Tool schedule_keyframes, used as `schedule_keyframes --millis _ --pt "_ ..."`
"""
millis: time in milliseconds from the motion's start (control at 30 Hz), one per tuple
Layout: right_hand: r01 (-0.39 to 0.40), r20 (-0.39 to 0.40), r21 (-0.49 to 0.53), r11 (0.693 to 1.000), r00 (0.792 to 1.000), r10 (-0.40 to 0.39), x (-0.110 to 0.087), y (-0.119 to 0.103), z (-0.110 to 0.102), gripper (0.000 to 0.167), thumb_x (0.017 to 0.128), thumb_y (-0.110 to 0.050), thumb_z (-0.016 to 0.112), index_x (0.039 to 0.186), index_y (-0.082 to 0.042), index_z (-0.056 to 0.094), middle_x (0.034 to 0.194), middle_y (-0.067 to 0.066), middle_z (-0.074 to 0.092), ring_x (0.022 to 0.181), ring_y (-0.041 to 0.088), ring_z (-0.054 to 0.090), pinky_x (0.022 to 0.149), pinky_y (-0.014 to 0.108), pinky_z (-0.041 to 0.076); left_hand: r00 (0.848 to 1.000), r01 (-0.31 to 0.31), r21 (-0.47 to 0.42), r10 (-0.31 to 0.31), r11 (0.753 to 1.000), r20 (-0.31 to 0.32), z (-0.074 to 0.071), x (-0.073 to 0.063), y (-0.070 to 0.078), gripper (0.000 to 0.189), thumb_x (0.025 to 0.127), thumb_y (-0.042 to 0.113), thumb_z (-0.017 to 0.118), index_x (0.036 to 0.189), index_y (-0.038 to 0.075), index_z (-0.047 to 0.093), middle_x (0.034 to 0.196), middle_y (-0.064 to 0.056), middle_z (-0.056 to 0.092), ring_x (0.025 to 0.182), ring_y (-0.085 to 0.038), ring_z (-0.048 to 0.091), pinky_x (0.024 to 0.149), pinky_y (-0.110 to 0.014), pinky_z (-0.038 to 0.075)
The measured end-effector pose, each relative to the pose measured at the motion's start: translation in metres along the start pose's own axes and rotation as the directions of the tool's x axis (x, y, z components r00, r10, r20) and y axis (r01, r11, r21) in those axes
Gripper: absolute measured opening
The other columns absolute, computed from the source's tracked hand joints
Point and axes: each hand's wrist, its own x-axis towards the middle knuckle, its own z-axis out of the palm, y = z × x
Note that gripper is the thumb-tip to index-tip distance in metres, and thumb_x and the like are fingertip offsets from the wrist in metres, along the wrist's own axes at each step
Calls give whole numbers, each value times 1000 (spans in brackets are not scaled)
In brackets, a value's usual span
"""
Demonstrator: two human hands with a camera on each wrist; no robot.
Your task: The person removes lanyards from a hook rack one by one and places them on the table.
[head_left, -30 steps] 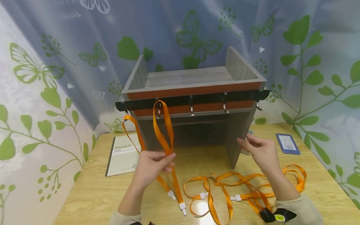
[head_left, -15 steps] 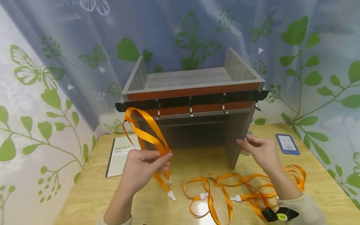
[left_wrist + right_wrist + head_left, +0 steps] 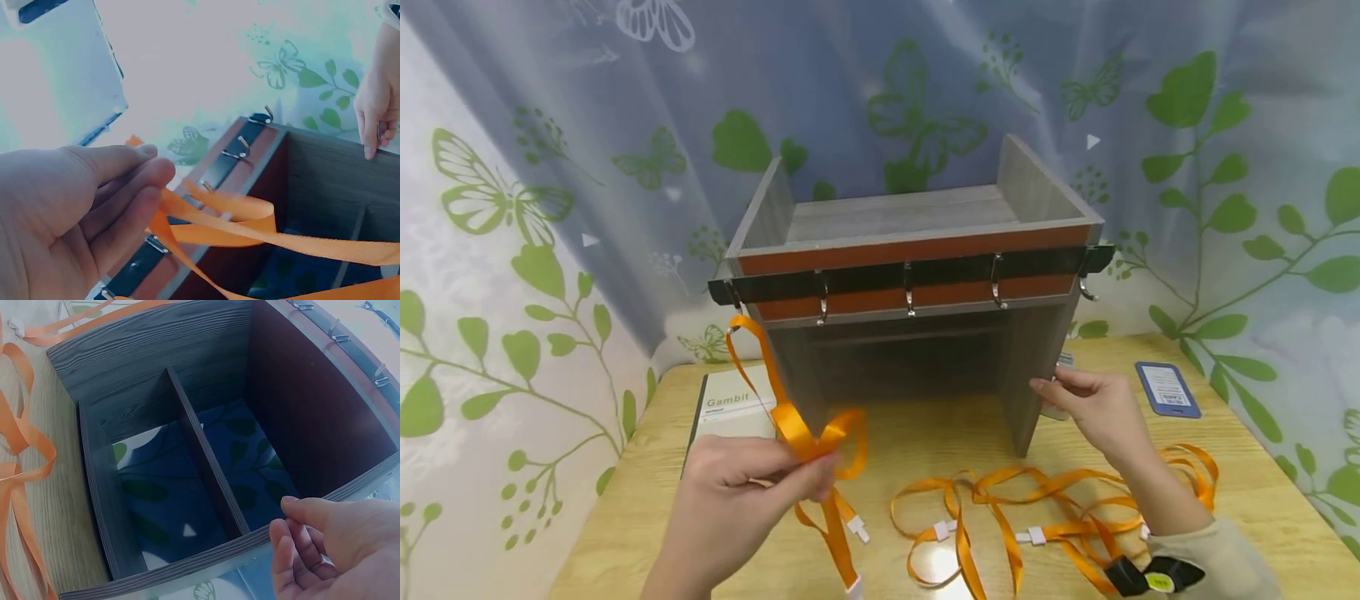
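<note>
My left hand (image 3: 741,504) pinches an orange lanyard (image 3: 802,442) between thumb and fingers, its loop folded over and its white clip end hanging below, left of the shelf's front. A second orange lanyard (image 3: 763,340) hangs from the leftmost hook of a black hook rail (image 3: 880,281). This rail spans the front of a grey wooden shelf (image 3: 1030,350) with a red-brown band. With thumb and fingers, my right hand (image 3: 1097,408) grips the edge of the shelf's right side panel (image 3: 169,575). The rail's other hooks (image 3: 911,302) carry nothing.
Several tangled orange lanyards (image 3: 1000,487) with white clips lie on the wooden table (image 3: 625,533) at front right. A blue card holder (image 3: 1168,388) lies at the right, and a notebook (image 3: 730,408) at the left. Patterned curtains (image 3: 880,100) stand behind.
The lanyard in my left hand came away from the second hook; the hand drew it left and down towards me, and its loop collapsed. My right hand stayed on the shelf panel.
</note>
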Motion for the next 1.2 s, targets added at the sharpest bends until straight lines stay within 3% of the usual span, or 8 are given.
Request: schedule_keyframes --millis 100,267,467,633,800,933,1067,1200 --pt "-8 3 6 1000 1000 8 0 0 0 60 91 -47 69 134 -6 62 130 18 65 88 -2 70 85 23 59 999 -25 -70 27 997 27 -3 -4 3 21 77 -15 75 90 1 78 70 -6 75 63 -6 72 53 -21 59" --pt "-8 -8 17 1000 1000 8 0 -1 1 58 92 -46 69 132 -6 63 128 18 66 88 -3 69 80 15 56 997 -66 -133 70 989 30 -7 -11 1 24 74 -18 76 89 0 78 70 -8 75 62 -7 72 53 -21 59" --pt "8 -11 22 1000 1000 -8 1 -3 0 56 93 -45 69 131 -4 64 128 20 66 88 -7 67 77 10 53 999 36 -126 -34 991 18 -9 -13 -7 22 77 -18 74 89 0 78 73 -11 76 61 -8 73 52 -25 60" --pt "10 6 24 1000 1000 -10 2 -2 -1 56 94 -44 68 132 -3 63 130 21 64 87 -5 69 78 10 54 997 70 -166 -72 984 -8 -3 -18 -23 17 80 -20 70 91 -8 75 74 -18 74 63 -11 74 51 -29 60" --pt "4 18 26 1000 1000 -4 1 -1 0 56 94 -43 68 132 -3 63 128 20 66 88 -4 69 80 13 55 993 109 -68 -112 992 -42 6 -31 -39 11 81 -13 74 85 -4 77 72 -13 75 62 -8 73 52 -27 60" --pt "4 23 43 999 1000 -5 1 -1 1 56 94 -43 68 133 -3 62 128 19 65 89 -2 70 81 11 54 996 54 42 -51 998 -67 14 -44 -51 14 78 -10 78 84 2 79 71 -8 76 63 -6 72 54 -21 60" --pt "0 20 58 998 1000 -2 1 0 1 56 94 -43 68 134 -4 62 132 19 63 90 -1 71 81 9 52 997 16 59 -11 998 -77 20 -55 -62 16 75 -12 79 84 2 79 71 -8 76 63 -6 72 55 -18 59" --pt "0 17 70 998 1000 -1 2 2 1 56 94 -42 68 134 -4 61 131 19 63 89 -2 71 80 8 52 996 35 55 -30 998 -82 24 -66 -72 15 74 -13 79 81 1 78 69 -9 75 61 -7 72 54 -17 58"
